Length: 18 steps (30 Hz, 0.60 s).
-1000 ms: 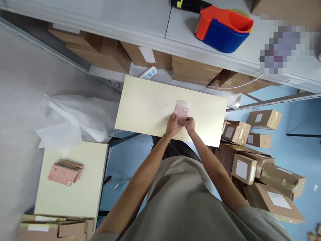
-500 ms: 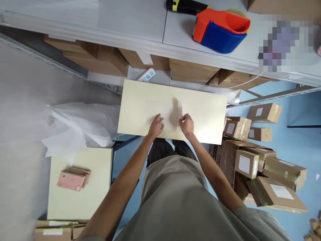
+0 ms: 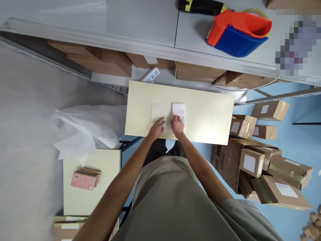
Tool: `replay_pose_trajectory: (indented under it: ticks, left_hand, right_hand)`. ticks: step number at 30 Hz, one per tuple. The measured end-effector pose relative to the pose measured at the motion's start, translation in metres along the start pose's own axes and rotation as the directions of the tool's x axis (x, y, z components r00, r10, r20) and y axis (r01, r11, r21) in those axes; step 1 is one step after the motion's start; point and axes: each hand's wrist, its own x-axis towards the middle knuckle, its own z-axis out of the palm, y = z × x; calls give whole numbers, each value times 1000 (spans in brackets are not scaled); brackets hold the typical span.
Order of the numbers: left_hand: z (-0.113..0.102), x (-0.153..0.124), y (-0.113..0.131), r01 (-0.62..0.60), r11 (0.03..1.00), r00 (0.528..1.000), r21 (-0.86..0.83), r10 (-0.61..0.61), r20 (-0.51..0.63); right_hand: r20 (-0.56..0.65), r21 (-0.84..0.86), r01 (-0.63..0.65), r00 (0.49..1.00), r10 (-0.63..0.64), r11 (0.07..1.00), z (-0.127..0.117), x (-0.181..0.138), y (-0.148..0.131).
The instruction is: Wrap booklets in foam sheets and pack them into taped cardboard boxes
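A thin, flat packet (image 3: 179, 108), whitish pink and apparently in translucent wrapping, lies on the pale yellow board (image 3: 208, 117) in front of me. My right hand (image 3: 177, 125) grips its near part with curled fingers, covering some of it. To the left, a translucent white sheet (image 3: 156, 109) is spread flat on the board, and it seems to run toward the packet. On the near side of that sheet rests my left hand (image 3: 156, 129), open, with fingers stretched out and holding nothing.
Beyond the board stands a grey table with a red and blue tape dispenser (image 3: 239, 33). Cardboard boxes (image 3: 250, 164) are piled at right. Crumpled white sheeting (image 3: 97, 124) hangs at left beside a lower side table (image 3: 75, 204) bearing several pink flat packs (image 3: 84, 180).
The packet, earlier tipped on its edge in my right hand, now lies flat. My right hand has moved left, closer to my left hand, which stays on the sheet.
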Motion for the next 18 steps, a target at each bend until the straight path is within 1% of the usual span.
replay_pose_trajectory:
  ticks: [3,5,7,9,10,12,14,16,18]
  left_hand:
    - [-6,2,-4,-20,1000,1000,1,20,23]
    - [-10,4,-4,-26,1000,999,1,26,27]
    - [-16,3,-7,-24,1000,1000,1,24,14]
    - [-23,2,-12,-25,1000,1000,7,25,-11]
    - [-26,1,-16,-32,999,999,13,32,-18]
    - [-34,-1,-27,-58,998,998,27,58,-11]
    - [-40,-2,-38,-93,995,996,41,92,18]
    - [-45,-3,-49,-129,991,991,45,127,49]
    - [-48,-3,-56,-161,986,985,40,158,70]
  right_hand:
    - [-9,16,19,1000,-19,1000,4,-5,1]
    - [-51,40,10,999,-8,999,5,-11,4]
    - [-151,73,-61,986,72,995,4,-18,10]
    - [-250,128,-179,946,206,976,5,-23,15]
    - [-276,162,-236,921,273,958,5,-25,18]
    - [-288,229,-325,878,382,918,7,-26,20]
    - [-282,277,-381,845,454,882,8,-25,19]
    - [-277,297,-421,821,499,857,8,-22,17]
    - [-265,295,-442,814,517,847,6,-22,13]
